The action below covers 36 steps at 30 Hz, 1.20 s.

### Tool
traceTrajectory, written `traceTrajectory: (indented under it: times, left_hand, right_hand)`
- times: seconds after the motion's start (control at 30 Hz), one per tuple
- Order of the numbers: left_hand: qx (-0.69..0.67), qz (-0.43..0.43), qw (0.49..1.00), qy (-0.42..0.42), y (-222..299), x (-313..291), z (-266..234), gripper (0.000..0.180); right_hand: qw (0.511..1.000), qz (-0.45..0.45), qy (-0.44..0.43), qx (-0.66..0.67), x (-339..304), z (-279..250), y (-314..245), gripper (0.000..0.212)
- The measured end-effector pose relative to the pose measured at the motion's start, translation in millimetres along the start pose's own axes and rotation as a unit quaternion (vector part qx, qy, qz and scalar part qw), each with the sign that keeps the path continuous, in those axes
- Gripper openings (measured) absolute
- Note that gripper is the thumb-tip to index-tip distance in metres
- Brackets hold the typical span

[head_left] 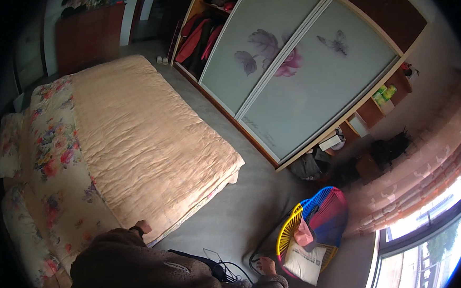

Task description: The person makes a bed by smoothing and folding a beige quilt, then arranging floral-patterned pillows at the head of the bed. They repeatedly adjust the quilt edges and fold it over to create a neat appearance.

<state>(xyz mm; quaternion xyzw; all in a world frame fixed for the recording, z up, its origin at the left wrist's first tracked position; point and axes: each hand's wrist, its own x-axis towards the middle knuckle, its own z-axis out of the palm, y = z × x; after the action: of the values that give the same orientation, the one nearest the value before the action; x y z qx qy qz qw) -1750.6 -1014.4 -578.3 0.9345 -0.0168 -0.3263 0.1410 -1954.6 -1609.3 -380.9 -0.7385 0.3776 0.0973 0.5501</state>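
Note:
My left hand, with a dark band at the wrist, hangs over the near edge of the bed. Its fingers look curled, and nothing shows in them. Beneath it lies the beige quilt, folded back from a floral sheet. My right hand is held out low on the right with its fingers apart and no object in it. It is nearest to the round corded chair in yellow, blue and red. On that seat lie a pale printed cushion and a pink item.
Floral pillows line the bed's left side. A wardrobe with frosted sliding doors stands across the grey floor. A dark bag sits by its end. Pink curtains and a window are at right. Dark cables show before my body.

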Motion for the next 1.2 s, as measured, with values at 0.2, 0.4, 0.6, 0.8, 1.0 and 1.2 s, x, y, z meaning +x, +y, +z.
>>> traceTrajectory:
  times: [0.2,0.4,0.6,0.8,1.0,1.2]
  left_hand:
    - [-0.154,0.075,0.984,0.046,142.4,92.9,-53.7,0.025]
    - [-0.091,-0.063,0.994,-0.004,226.4,142.3,-60.9,0.027]
    - [-0.273,-0.084,0.958,0.001,306.9,182.1,-74.7,0.038]
    - [-0.133,-0.044,0.989,0.041,382.5,271.9,-89.2,0.029]
    - [-0.147,-0.034,0.988,-0.023,433.3,428.2,-98.9,0.033]
    - [-0.127,-0.051,0.989,0.049,484.4,559.4,-194.8,0.034]
  right_hand:
    - [0.974,0.141,-0.131,-0.120,139.5,-84.0,17.9,0.022]
    - [0.991,0.038,-0.102,-0.076,287.5,-201.3,-40.3,0.031]
    - [0.988,0.088,-0.090,-0.084,466.3,-246.0,-196.8,0.031]
    - [0.984,0.010,-0.170,-0.057,611.7,-213.1,-321.3,0.033]
    - [0.946,0.063,-0.263,-0.177,742.1,-181.1,-445.4,0.030]
    - [0.951,0.121,-0.224,-0.175,867.8,-203.1,-566.0,0.031]
